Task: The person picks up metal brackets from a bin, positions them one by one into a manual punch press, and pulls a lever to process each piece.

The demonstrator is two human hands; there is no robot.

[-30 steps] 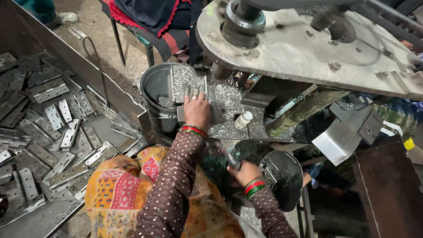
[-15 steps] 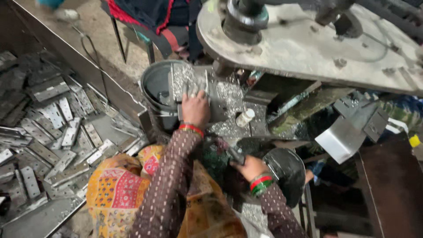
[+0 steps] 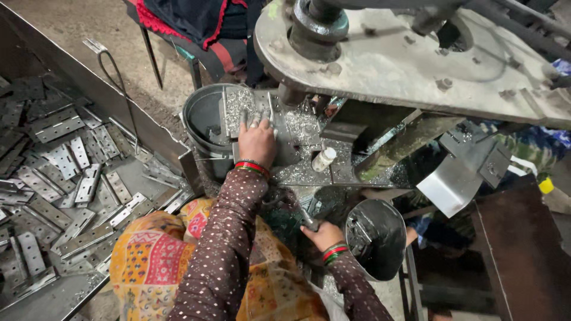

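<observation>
the left hand (image 3: 257, 138) lies flat, fingers spread, pressing a grey perforated metal strip (image 3: 238, 110) on the press bed beside the round grey metal bucket (image 3: 205, 119). the strip's long axis runs away from the body, straight ahead of that hand. the right hand (image 3: 324, 235), nearer the body, is fisted round a dark metal lever handle (image 3: 306, 220) next to a shiny black bin (image 3: 377, 238)
</observation>
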